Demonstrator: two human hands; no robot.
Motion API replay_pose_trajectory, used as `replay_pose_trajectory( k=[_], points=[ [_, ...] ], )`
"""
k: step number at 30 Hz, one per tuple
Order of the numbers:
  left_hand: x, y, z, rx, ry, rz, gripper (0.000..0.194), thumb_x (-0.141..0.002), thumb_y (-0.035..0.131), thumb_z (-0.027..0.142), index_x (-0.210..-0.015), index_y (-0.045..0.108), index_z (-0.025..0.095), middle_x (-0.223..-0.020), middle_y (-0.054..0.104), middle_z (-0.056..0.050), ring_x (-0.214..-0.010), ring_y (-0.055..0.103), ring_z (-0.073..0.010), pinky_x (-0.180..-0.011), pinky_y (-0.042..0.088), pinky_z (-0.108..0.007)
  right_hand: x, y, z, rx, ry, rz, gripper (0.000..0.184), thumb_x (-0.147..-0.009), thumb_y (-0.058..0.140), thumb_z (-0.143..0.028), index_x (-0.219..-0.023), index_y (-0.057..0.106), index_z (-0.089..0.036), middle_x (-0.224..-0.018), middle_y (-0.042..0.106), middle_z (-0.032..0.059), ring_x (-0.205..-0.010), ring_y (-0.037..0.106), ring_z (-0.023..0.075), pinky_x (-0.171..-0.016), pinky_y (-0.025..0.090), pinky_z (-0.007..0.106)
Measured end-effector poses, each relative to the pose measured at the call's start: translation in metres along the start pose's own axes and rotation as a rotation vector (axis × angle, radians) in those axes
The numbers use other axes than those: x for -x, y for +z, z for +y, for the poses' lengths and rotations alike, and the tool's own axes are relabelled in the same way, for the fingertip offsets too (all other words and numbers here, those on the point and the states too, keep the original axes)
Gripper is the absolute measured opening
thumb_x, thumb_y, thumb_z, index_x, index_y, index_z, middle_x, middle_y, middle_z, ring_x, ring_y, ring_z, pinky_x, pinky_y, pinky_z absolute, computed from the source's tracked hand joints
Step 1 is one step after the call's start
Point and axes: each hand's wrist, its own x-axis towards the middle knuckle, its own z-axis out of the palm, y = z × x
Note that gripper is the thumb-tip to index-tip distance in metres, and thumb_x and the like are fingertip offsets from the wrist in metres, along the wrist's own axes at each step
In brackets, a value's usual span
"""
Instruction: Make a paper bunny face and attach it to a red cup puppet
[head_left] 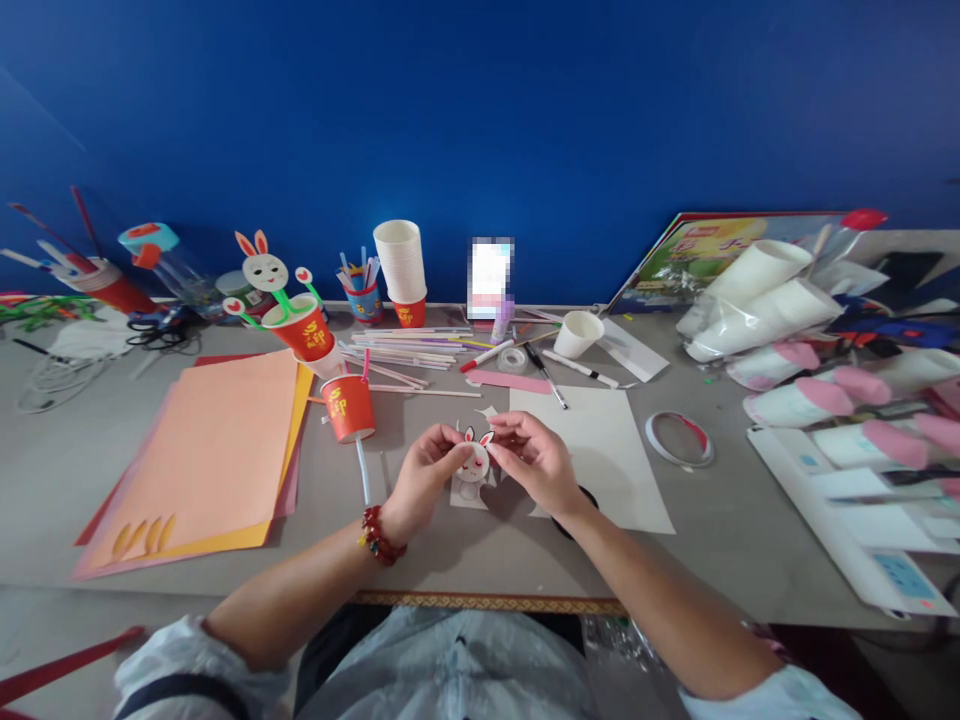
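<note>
Between both hands, just above the desk, is a small white paper bunny face [472,464] with pink cheeks and pink-lined ears. My left hand [431,470] pinches its left side, thumb over the face. The fingers of my right hand [536,460] are closed at the bunny's right ear. Paper scraps [461,495] lie underneath. To the left, a red paper cup [349,408] tilts with straws sticking out of it. Behind it stands another red cup [304,330] carrying a finished-looking bunny face [265,274] on green strips.
Coloured paper sheets [217,440] lie at left, a white sheet [600,450] at right beside a tape roll [680,440]. Straws [412,350], pens [546,375] and a white cup [579,333] sit behind. Stacked cups [400,260] stand near the blue wall; bagged cups [765,300] crowd the right.
</note>
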Motion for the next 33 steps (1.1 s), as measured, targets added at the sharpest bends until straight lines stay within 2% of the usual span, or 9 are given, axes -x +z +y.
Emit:
replay_pose_trajectory(
  k=[18,24,30,33],
  points=[
    [-0.0013,0.0001,-0.0012,0.01,-0.023,-0.012,0.033,-0.071,0.083,0.035,-0.081,0.058,0.016,-0.068,0.064,0.002,-0.056,0.059,-0.0089,-0.052,0.046,-0.019,0.0003,0.002,-0.0002,0.07,-0.046,0.025,0.019,-0.086,0.067,-0.028,-0.104,0.065,-0.022,-0.087,0.069,0.0035,-0.079,0.067,0.0162,-0.071,0.056,0.026],
    [-0.0011,-0.0007,-0.0022,0.011,-0.017,-0.02,0.031,-0.073,0.082,0.034,-0.082,0.058,0.016,-0.069,0.064,0.002,-0.056,0.058,-0.0082,-0.053,0.045,-0.018,0.0005,0.0035,-0.0006,0.023,-0.042,-0.003,0.025,-0.085,0.069,-0.028,-0.108,0.063,-0.022,-0.091,0.068,0.0044,-0.084,0.068,0.0174,-0.075,0.057,0.028],
    [-0.0008,-0.0011,-0.0045,-0.003,-0.022,-0.05,0.03,-0.076,0.08,0.035,-0.084,0.058,0.016,-0.07,0.066,0.001,-0.054,0.056,-0.0063,-0.048,0.042,-0.014,0.0002,0.0061,0.0008,0.037,-0.057,-0.025,0.03,-0.084,0.069,-0.026,-0.112,0.06,-0.023,-0.089,0.066,0.0023,-0.078,0.066,0.0156,-0.074,0.056,0.028],
    [-0.0002,-0.0008,-0.0047,0.005,-0.045,-0.066,0.03,-0.077,0.079,0.035,-0.085,0.059,0.016,-0.073,0.067,0.0,-0.057,0.058,-0.0078,-0.049,0.045,-0.015,0.0004,0.006,0.0004,0.069,-0.049,-0.024,0.029,-0.084,0.067,-0.024,-0.113,0.06,-0.023,-0.087,0.066,0.0017,-0.075,0.065,0.0149,-0.071,0.056,0.027]
  ],
)
